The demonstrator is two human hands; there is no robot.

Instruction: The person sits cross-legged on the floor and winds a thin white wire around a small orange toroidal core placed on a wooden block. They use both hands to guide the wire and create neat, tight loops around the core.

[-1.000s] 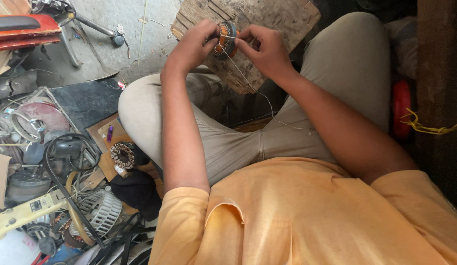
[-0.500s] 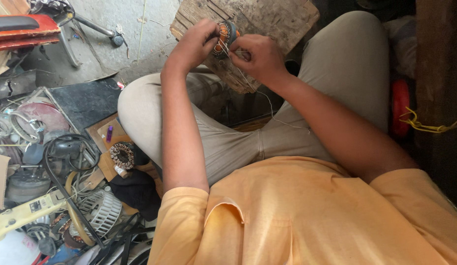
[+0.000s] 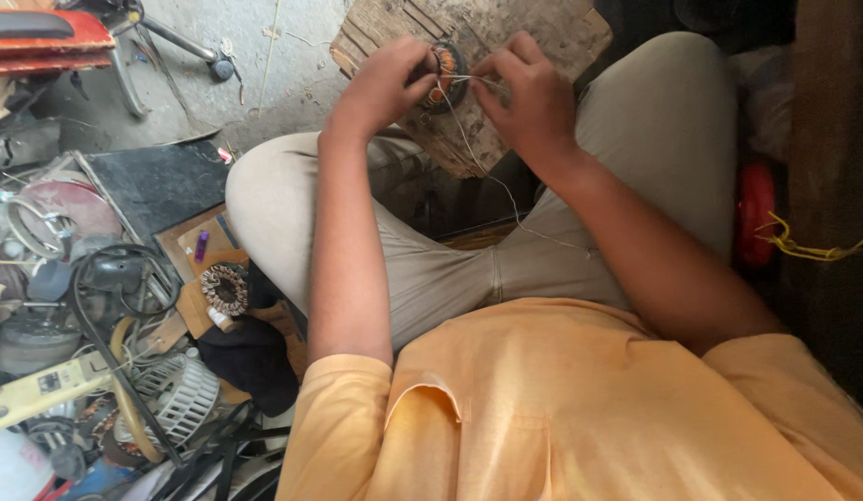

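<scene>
Fingers of left hand curled around a small round stator, gripping its near side; orange coils showing past the fingertips. Fingers of right hand pinched narrow on a thin pale cord, right beside the stator. Cord stretched level between the two sets of fingertips, then trailing down from them, over the gap between the knees, onto the lap. Stator held between both hands, against a worn wooden block lying under and beyond the fingers. Flat face turned up toward the camera, ring axis pointing roughly out of the block's surface; no clear long axis, being round.

Well away from the left fingers, down on the floor: a brown board carrying a second stator, coppery and ring-shaped, and a small purple tube. Just below these, a black cloth. Farther out, a white ribbed fan cover, a black belt looping over scrap, a yellowish flat bar with a dark rectangular label at mid-length. Far beyond the left fingers, a red flat piece at the frame's corner. Off from the right fingers, a red round object with yellow string beside it. Print on the label too small to make out.
</scene>
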